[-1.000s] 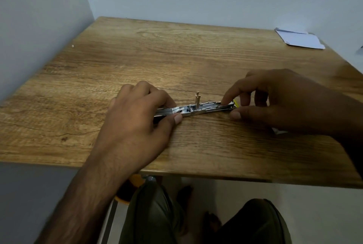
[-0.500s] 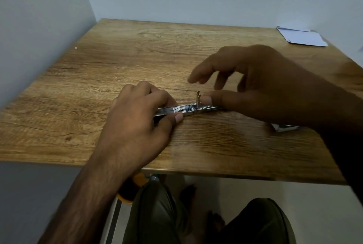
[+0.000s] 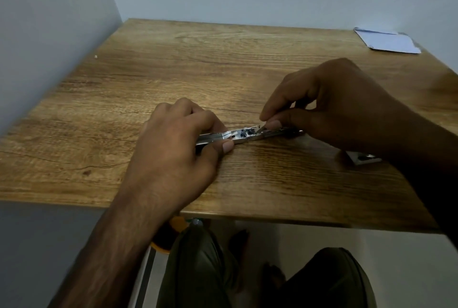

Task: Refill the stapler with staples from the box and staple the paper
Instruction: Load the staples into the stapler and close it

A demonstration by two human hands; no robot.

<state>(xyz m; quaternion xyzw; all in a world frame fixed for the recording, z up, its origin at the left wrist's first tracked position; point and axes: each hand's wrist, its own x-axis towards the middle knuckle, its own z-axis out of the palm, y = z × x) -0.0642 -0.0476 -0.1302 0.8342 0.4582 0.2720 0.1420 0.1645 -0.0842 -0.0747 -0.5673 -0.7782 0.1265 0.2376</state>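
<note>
A slim metal stapler (image 3: 238,135) lies opened flat on the wooden table (image 3: 223,59), its channel facing up. My left hand (image 3: 183,144) grips its left end, thumb pressed on the near side. My right hand (image 3: 329,107) pinches a small metal part at the stapler's middle between thumb and forefinger and covers the stapler's right end. A small whitish box-like object (image 3: 363,159) peeks out under my right wrist. Folded white paper (image 3: 389,41) lies at the far right corner.
Walls close the table on the left and the back. The table's front edge (image 3: 272,218) runs just below my hands, with the person's knees under it. A yellow and black object (image 3: 171,233) shows under the edge.
My right hand came down from an open hover over the stapler and now pinches at its middle. The upright metal tab there no longer stands up. My left hand has stayed put.
</note>
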